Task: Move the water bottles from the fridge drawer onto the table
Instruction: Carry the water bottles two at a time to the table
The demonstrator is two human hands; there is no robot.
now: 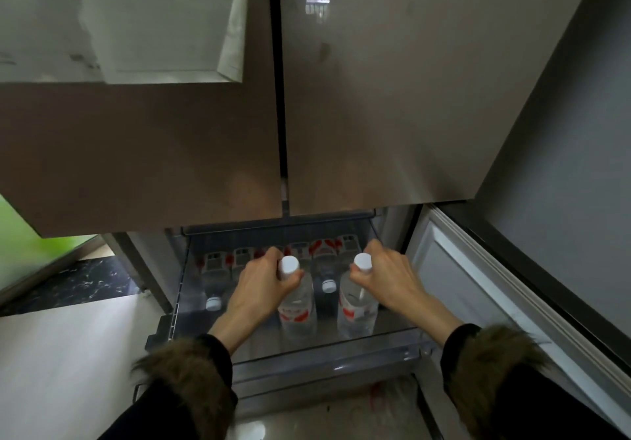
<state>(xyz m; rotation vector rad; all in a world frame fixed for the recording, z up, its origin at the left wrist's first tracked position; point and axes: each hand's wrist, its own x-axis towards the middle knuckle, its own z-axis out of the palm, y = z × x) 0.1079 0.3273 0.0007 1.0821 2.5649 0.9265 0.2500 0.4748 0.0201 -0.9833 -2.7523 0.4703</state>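
White caps stand just above both sets of fingers: the left hand [263, 286] has its fingers [273, 255] curled round the neck of the left bottle [297, 306], thumb on the near side just under the cap, and the right hand [386, 274] has its fingers [374, 248] curled the same way round the neck of the right bottle [358, 309], thumb pinching below the cap. Both grips are closed tight on the necks; neither hand is open. Each bottle is clear plastic with a red-and-white label low on the body, upright, its base inside the drawer [307, 362], near the front wall; whether the bases touch the drawer floor cannot be told. Between the two hands another bottle [328, 279] stands, showing its white cap. Left of the left fingers one more bottle [214, 297] stands with its cap up. Beyond the fingers, along the back of the drawer, a row of bottles [300, 251] with red-and-white labels stands side by side. Dark sleeves with brown fur cuffs [191, 368] cover both wrists. Above the hands hang the two closed fridge doors [375, 115].
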